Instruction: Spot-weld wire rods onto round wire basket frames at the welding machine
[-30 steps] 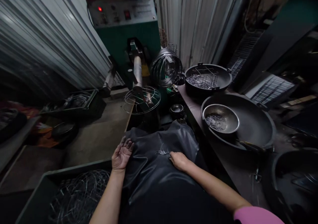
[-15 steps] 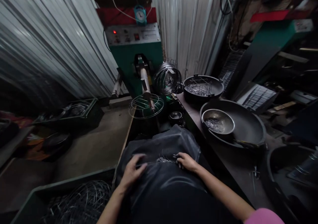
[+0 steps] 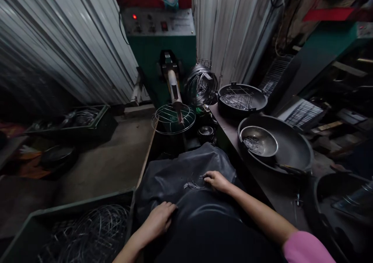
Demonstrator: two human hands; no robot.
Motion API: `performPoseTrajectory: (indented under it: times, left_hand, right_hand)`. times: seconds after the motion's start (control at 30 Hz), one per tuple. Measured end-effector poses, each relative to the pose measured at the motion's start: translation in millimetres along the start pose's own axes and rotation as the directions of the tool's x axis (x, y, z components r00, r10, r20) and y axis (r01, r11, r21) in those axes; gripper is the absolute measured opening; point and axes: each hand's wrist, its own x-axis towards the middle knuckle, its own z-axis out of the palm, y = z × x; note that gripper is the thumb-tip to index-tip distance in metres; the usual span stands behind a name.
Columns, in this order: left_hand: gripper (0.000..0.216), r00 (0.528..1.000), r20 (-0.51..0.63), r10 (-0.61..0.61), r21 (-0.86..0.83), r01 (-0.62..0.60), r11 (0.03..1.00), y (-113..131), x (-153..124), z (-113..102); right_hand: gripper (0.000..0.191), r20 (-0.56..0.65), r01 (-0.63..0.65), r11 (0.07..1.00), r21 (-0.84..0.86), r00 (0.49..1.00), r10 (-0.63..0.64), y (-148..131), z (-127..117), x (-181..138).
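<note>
A dark apron (image 3: pixel 201 160) is spread over my lap, and a small pile of thin curved wire pieces (image 3: pixel 192 185) lies on it. At the pile's right end, the fingers of my right hand (image 3: pixel 217 180) are pinched on short wire pieces whose tips stick out to the left. My left hand (image 3: pixel 159 220) rests palm down on the apron, lower left of the pile, with fingers extended close together and nothing seen in it. Beyond the apron, a round wire rack (image 3: pixel 157 128) sits at the end of the green machine's arm (image 3: pixel 174 86).
A steel bowl (image 3: pixel 269 142) of small metal bits stands in a large black pan (image 3: pixel 297 148) on my right. Behind it is another pan (image 3: pixel 258 101) with wire parts. A green crate (image 3: pixel 43 212) of wire rings is at lower left. A wire coil (image 3: pixel 201 86) hangs near the machine.
My left hand has moved down and away from the wire pile, coming to rest on the apron. My right hand stays pinched near the pile. The view has tilted slightly downward.
</note>
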Motion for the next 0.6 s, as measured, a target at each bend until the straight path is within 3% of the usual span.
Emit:
performPoseTrajectory:
  times: [0.1, 0.23, 0.33, 0.4, 0.5, 0.6]
  left_hand:
    - [0.045, 1.000, -0.001, 0.017, -0.205, -0.017, 0.979, -7, 2, -12]
    - [0.047, 1.000, -0.025, 0.014, -0.476, -0.024, 0.879, -21, -2, -35]
    - [0.045, 0.993, -0.111, -0.037, -0.666, -0.047, 0.744, -35, 0, -60]
    - [0.044, 0.977, -0.178, -0.119, -0.802, -0.074, 0.592, -45, 8, -81]
    - [0.049, 0.897, -0.249, -0.365, -0.942, -0.136, 0.308, -61, 33, -118]
    - [0.050, 0.730, -0.285, -0.621, -0.958, -0.245, 0.152, -76, 68, -162]
  right_hand:
    - [0.019, 0.055, 0.024, 0.991, -0.132, 0.998, -0.016, -9, -3, 8]
    - [0.017, 0.086, -0.007, 0.993, -0.117, 0.996, 0.017, -5, -5, 19]
    - [0.016, 0.100, -0.052, 0.999, -0.011, 0.994, 0.053, 1, -12, 27]
    - [0.017, 0.050, -0.018, 0.996, 0.089, 0.999, 0.014, 1, -23, 31]
    - [0.021, -0.222, 0.169, 0.975, 0.145, 0.966, -0.134, -1, -45, 33]
    - [0.019, -0.381, 0.270, 0.963, 0.008, 0.891, -0.247, 7, -58, 37]
